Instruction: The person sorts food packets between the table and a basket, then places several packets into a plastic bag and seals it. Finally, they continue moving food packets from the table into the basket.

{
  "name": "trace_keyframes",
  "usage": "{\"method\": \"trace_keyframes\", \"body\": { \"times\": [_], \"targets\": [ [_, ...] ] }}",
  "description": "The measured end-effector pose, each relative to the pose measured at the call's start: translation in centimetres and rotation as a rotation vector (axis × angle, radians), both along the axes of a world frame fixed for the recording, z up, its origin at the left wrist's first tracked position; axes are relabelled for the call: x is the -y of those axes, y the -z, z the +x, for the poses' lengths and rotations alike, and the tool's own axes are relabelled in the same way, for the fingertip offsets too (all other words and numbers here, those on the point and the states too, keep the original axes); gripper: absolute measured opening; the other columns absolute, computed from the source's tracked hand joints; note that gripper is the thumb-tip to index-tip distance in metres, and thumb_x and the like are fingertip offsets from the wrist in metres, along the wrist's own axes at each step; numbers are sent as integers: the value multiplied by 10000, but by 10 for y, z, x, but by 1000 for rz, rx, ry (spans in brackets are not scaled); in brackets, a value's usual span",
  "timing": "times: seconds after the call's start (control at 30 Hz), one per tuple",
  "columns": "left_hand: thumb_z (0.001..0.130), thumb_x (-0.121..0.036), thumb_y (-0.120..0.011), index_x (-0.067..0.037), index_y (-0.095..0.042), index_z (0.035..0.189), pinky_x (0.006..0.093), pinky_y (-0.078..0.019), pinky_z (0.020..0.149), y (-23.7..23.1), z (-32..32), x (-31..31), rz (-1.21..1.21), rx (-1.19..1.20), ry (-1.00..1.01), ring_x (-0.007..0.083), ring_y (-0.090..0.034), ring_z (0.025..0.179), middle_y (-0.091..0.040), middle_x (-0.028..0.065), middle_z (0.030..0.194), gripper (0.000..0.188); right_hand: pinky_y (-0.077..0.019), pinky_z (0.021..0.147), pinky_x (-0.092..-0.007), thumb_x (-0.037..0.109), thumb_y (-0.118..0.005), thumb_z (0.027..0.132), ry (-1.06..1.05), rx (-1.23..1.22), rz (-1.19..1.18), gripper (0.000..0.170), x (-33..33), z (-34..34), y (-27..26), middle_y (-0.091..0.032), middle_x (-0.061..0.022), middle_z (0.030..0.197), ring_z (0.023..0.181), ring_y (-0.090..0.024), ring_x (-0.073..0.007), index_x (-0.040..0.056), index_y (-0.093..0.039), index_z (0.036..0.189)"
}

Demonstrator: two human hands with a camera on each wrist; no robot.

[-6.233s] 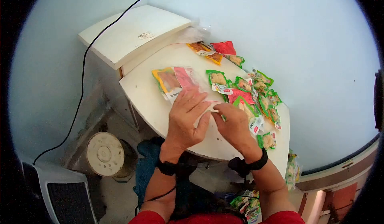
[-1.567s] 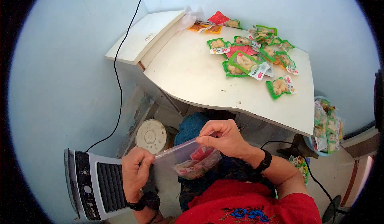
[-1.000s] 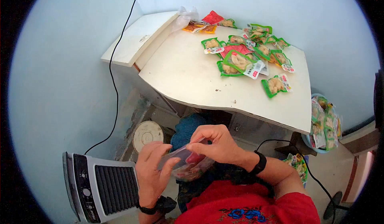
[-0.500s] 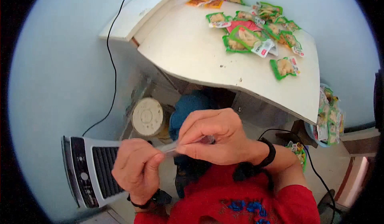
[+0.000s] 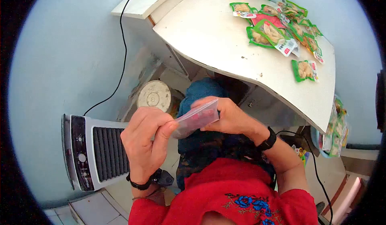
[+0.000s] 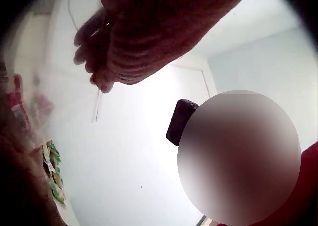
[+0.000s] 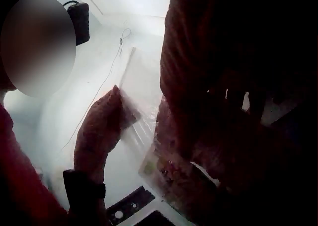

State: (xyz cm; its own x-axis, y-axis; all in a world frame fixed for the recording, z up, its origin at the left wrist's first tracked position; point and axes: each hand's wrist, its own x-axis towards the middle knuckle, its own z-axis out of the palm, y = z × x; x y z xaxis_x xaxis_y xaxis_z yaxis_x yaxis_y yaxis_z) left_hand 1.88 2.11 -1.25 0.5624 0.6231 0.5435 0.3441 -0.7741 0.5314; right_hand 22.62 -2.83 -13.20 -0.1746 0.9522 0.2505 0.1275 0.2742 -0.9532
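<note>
A clear plastic bag [image 5: 198,118] is held up over the lap in the head view, its flat top edge tilted up to the right. Something red shows through the film. My left hand [image 5: 148,138] pinches the bag's left end between thumb and curled fingers. My right hand [image 5: 231,116] grips the bag from behind and below at its right end, with part of the fingers hidden by the film. In the right wrist view, the bag [image 7: 139,127] stretches between the left hand [image 7: 97,131] and the dark, close right hand [image 7: 198,117], with coloured packet contents in its lower part.
The white table [image 5: 213,44] ahead bears several green-edged food packets [image 5: 271,32] and one apart [image 5: 304,71]. A blue tub [image 5: 321,142] of packets stands right. An air cooler [image 5: 104,152] and a round-lidded bucket [image 5: 154,96] are left; a black cable [image 5: 124,44] hangs there.
The bag went from the table to over the lap. Since half a second ago the right hand has shifted behind it, the bag's film has come into view, and the head view has tilted down.
</note>
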Motion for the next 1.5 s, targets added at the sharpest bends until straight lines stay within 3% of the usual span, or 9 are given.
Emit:
{"method": "trace_keyframes", "body": {
  "times": [0.27, 0.43, 0.63, 0.77, 0.97, 1.17, 1.37, 1.43, 1.5],
  "targets": [
    [817, -60, -682, 1, -628, 793, 313, -459, 626, 12, 5, -37, -179, -88, -68, 273, -590, 660, -607, 116, 719, 85, -511, 863, -352, 51, -744, 759, 10, 4, 43, 325, 7, -10, 9, -673, -93, 1058, 994, -646, -267, 121, -707, 1075],
    [832, -102, -652, 19, -624, 787, 280, -446, 618, 65, 7, -74, -590, -161, 85, 97, -540, 664, -597, 31, 676, 133, -517, 837, -351, 39, -745, 756, 26, -19, -19, 318, 16, -12, 11, -679, -94, 1040, 966, -658, -252, 108, -701, 1063],
    [849, -168, -632, 24, -618, 762, 292, -426, 580, 91, 6, -64, -720, -369, 181, 80, -504, 652, -556, -1, 648, 211, -511, 738, -354, 91, -816, 675, 193, 40, 0, 498, 21, -16, 27, -563, -128, 967, 852, -597, -268, 27, -540, 1084],
    [875, -105, -626, 32, -659, 809, 253, -451, 591, 108, 0, -61, -802, -350, 164, 82, -557, 645, -633, 13, 694, 155, -365, 1086, -427, 91, -862, 561, 261, 212, 318, 859, 22, -8, 20, -436, -241, 1322, 1320, -373, -428, 2, -409, 1286],
    [826, -90, -688, 1, -629, 736, 267, -448, 550, 122, 6, -60, -1176, -200, 151, 95, -530, 600, -636, 13, 736, 141, -460, 857, -493, 81, -790, 617, 205, 297, 346, 541, 12, -12, 50, -562, -205, 1079, 1071, -541, -433, 10, -506, 1071],
    [856, -82, -667, -15, -650, 892, 246, -472, 594, 102, 14, -51, -1179, -211, 194, 93, -591, 690, -671, 22, 842, 79, -513, 706, -397, 86, -770, 703, 233, 121, 256, 402, 23, -8, 35, -618, -173, 914, 840, -626, -372, -2, -553, 1031],
    [945, -214, -585, -30, -577, 1179, 335, -531, 808, 195, -28, -127, -196, -512, 193, 212, -629, 953, -636, 68, 1090, 298, -489, 641, -319, 170, -850, 633, 489, 10, 11, 451, 66, 58, -49, -632, -71, 822, 734, -574, -106, 17, -619, 989],
    [983, -254, -550, -23, -591, 1140, 331, -535, 803, 182, -9, -116, -415, -433, 211, 209, -638, 924, -643, 74, 1042, 283, -517, 673, -340, 187, -813, 648, 619, -253, -73, 425, 89, 89, -57, -660, -96, 847, 756, -620, -166, -9, -607, 964],
    [999, -287, -546, -4, -647, 992, 299, -537, 711, 119, 46, -61, -1148, -60, 361, 176, -657, 769, -677, 81, 887, 301, -539, 862, -333, 74, -799, 739, 740, -490, 17, 493, 129, 120, -86, -672, -71, 1078, 952, -651, -164, -6, -576, 1171]
  ]
}}
